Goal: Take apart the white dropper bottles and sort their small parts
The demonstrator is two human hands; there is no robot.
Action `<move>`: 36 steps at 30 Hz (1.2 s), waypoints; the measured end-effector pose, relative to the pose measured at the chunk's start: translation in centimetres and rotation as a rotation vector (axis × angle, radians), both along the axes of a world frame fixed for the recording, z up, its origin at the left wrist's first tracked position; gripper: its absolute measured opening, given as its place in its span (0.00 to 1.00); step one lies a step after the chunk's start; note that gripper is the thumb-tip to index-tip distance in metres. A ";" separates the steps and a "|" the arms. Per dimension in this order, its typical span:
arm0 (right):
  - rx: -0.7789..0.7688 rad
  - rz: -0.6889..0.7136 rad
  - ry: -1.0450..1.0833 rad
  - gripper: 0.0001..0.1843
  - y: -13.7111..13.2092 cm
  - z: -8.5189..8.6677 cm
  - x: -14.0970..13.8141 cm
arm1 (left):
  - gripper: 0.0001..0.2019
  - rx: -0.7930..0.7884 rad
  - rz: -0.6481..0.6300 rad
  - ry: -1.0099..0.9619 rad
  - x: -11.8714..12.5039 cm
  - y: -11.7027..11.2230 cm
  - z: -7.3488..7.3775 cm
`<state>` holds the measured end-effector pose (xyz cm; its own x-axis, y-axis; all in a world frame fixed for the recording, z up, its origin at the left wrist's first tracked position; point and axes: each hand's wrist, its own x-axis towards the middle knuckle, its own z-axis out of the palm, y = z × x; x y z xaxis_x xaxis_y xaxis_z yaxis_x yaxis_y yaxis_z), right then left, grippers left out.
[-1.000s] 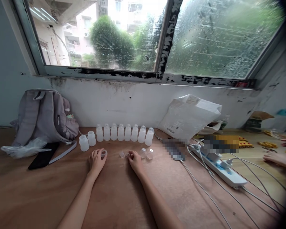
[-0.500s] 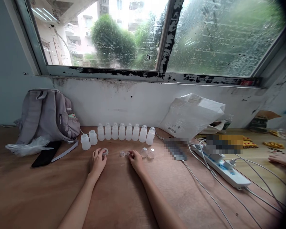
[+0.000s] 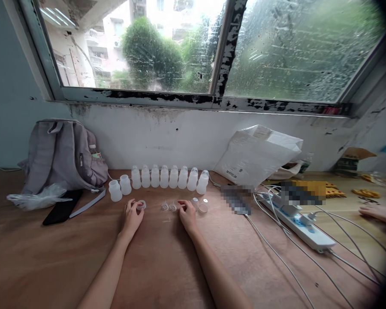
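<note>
My left hand rests on the table with its thumb and fingertips closed on the rim of a small clear bottle collar ring. To the right of it lie two small clear bottle nipples, side by side on the wood. Just beyond them my right hand is lowered to the table, fingers slightly apart, with nothing visible in it. Two clear dome caps stand beside that hand, one partly hidden by it. Behind both hands, two uncapped frosted baby bottles end a row of several capped bottles.
A grey backpack, a plastic bag and a dark flat case lie at left. On the right are a white bag, a blurred-out phone, a power strip with cables, and another person's hand.
My right hand has let go of the right-hand nipple and moved a little to the right, closer to the dome caps. My left hand stays at the ring.
</note>
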<state>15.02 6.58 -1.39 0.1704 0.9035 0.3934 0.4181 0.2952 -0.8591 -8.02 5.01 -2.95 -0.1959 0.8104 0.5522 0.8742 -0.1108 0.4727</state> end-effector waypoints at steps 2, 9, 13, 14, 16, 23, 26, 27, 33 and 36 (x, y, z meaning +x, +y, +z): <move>-0.029 -0.030 0.052 0.15 0.2 -0.2 0.7 | 0.07 0.014 0.009 -0.014 0.1 -0.1 0.1; -0.116 -0.070 0.234 0.18 1.6 -1.4 3.2 | 0.09 0.039 0.010 -0.026 0.1 -0.4 0.4; -0.121 -0.104 0.286 0.23 2.0 -1.8 3.4 | 0.09 0.064 0.009 -0.034 0.1 -0.8 0.6; -0.118 -0.107 0.286 0.24 2.0 -1.8 3.4 | 0.09 0.078 0.007 -0.039 0.2 -1.0 0.7; -0.108 -0.108 0.270 0.24 1.9 -1.8 3.3 | 0.09 0.113 -0.003 -0.047 0.4 -1.3 1.3; 0.027 -0.150 0.118 0.18 0.6 -0.4 3.0 | 0.14 0.160 -0.124 0.190 -0.3 0.7 8.8; 0.149 -0.183 -0.045 0.17 -0.1 0.7 2.9 | 0.17 0.084 0.021 0.337 -1.3 3.7 12.8; 0.197 -0.203 -0.149 0.18 -0.4 1.1 2.9 | 0.19 0.030 0.050 0.401 -1.6 4.8 13.8; 0.224 -0.501 -0.527 0.19 -0.4 1.9 4.8 | 0.18 -0.070 0.071 0.486 -2.8 8.7 14.4; 0.126 -0.504 -0.487 0.22 0.6 0.7 6.3 | 0.15 -0.094 0.079 0.501 -3.0 9.2 13.4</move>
